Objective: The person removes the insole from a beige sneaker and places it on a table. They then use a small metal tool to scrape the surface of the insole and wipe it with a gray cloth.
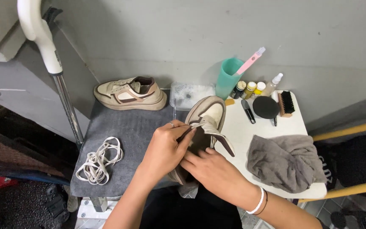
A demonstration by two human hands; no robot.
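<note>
we hold beige sneaker upright, right of laces | left hand fingers pinch tongue | right hand fingers grasp its side | advice: keep tongue pulled back, heel braced on bench

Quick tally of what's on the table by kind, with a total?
Sneakers: 2, one on the grey mat, one held by the left hand and right hand
Lace bundle: 1
Small bottles: 4
Brushes: 2, bristle brush, pink brush in the teal cup
Cup: 1
Clear tray: 1
Grey cloth: 1
Round black tin: 1
Total: 13
</note>
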